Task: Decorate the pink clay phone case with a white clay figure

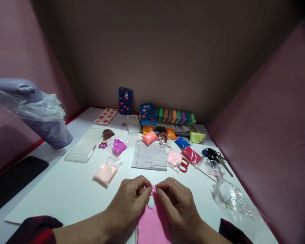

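A flat, long piece covered in pink clay (154, 225) lies in front of me at the bottom middle. A small white oval of clay (150, 202) sits on its upper part. My left hand (133, 198) is closed, thumb and forefinger pinched together at the far end of the pink piece. From the other side my right hand (176, 200) pinches at the same spot, its fingertips close to the left ones. A little pink clay shows between the fingertips; its exact shape is hidden.
Beyond my hands lie a lined notepad (149, 157), red-handled scissors (184, 165), a thin stick (203, 173) and several clay packets (106, 172). A clear phone case (80, 149) and purple wrapped bottle (47, 118) stand left; keys (218, 157) and a sequin bag (235, 200) lie right.
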The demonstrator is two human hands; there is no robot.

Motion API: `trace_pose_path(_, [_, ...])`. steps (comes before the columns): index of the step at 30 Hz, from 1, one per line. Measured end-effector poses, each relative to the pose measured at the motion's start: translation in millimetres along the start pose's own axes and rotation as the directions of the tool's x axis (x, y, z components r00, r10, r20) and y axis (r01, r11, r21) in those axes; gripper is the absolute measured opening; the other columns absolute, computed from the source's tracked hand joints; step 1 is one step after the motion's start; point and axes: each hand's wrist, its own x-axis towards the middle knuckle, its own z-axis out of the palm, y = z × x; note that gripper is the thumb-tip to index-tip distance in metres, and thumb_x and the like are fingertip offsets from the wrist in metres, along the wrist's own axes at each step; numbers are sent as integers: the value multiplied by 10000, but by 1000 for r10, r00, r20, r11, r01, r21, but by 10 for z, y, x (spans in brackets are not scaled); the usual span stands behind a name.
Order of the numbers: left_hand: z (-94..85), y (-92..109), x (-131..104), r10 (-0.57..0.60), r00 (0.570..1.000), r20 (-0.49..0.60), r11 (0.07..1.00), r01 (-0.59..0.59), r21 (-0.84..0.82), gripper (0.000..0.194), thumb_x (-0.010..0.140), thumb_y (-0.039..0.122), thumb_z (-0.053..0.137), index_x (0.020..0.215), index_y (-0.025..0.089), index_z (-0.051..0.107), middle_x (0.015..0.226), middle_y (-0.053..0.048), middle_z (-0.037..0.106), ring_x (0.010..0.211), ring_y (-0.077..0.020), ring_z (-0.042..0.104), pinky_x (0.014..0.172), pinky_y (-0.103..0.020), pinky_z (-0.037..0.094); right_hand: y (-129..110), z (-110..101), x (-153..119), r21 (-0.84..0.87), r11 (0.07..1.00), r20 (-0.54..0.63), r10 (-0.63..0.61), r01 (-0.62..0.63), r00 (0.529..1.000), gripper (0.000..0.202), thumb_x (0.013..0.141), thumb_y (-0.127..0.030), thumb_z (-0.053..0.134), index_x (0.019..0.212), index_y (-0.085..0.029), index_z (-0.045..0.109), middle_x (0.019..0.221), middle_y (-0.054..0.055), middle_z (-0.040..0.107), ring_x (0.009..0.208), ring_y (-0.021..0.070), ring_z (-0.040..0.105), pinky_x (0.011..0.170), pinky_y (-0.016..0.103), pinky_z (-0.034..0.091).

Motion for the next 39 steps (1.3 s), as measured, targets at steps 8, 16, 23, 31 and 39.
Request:
trace_pose_path(8, [12,-54,-1,-18,1000,-20,1000,18,-10,239,875,289,465,675,173,528,571,20,501,557,-130,428,529,-253,322,11,-62,81,254,924,-33,305,-287,952,247,861,-370,559,727,-165,589,634,-3,546,576,125,477,519,228,396])
trace_pose_path(16, [-16,-8,0,-50,998,-31,999,50,-10,240,863,280,474,665,165,547,543,39,451,548,-121,389,523,-250,302,-290,-340,281,11,960,73,278,-280,958,181,859,-247,543,694,-190,590,657,-18,577,623,130,505,564,232,386])
trace_pose_path(23, [-33,-53,29,-144,989,-34,988,142,-54,218,836,272,479,658,161,541,566,48,418,577,-117,377,530,-244,294,46,-121,279,-224,923,-45,-330,312,943,97,836,-106,508,813,-172,574,701,33,569,674,180,494,615,322,352])
trace_pose_path(31, [-120,-4,90,-230,973,34,973,231,-13,157,761,236,508,643,148,561,570,51,428,578,-111,379,524,-233,297,106,-110,234,-173,914,104,-354,368,929,126,810,-72,504,868,-168,561,831,65,567,774,204,497,668,367,361])
trace_pose_path(39, [-118,64,114,-283,957,67,958,279,64,135,731,217,489,625,154,544,565,49,427,565,-109,366,501,-226,280,108,-107,235,-175,922,166,-319,346,933,118,795,-72,511,836,-169,565,851,58,547,800,202,481,692,381,364])
